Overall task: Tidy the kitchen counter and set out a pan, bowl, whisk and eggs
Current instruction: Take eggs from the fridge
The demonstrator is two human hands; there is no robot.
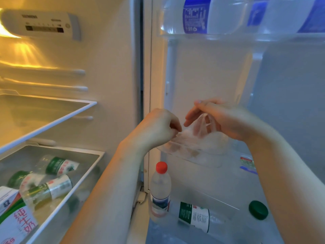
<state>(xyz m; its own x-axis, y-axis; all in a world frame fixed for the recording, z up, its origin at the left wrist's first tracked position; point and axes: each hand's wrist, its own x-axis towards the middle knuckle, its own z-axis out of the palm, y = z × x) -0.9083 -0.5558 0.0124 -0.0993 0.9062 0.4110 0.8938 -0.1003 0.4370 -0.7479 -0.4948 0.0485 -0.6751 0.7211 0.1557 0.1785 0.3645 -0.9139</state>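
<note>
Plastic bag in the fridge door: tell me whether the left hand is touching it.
Touching. The head view shows the left hand pinching the plastic bag at its thin edge between curled fingers, with no gap.

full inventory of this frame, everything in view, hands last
control panel: 1, white-grey, fridge top left
glass shelf: 1, clear, white rim, left
drawer: 1, clear, under the shelf
drawer bottles: at least 3, green labels, lying in the drawer
milk carton: 1, white, green and red, bottom left
large water bottles: 2, clear, blue labels, top door shelf
plastic bag: 1, clear, at middle door shelf; contents blurred
red-capped bottle: 1, clear, upright, bottom door shelf
tilted bottle: 1, green label, bottom door shelf
green cap: 1, bottom door shelf, right
left hand: pinches the bag
right hand: holds the bag's handle
</note>
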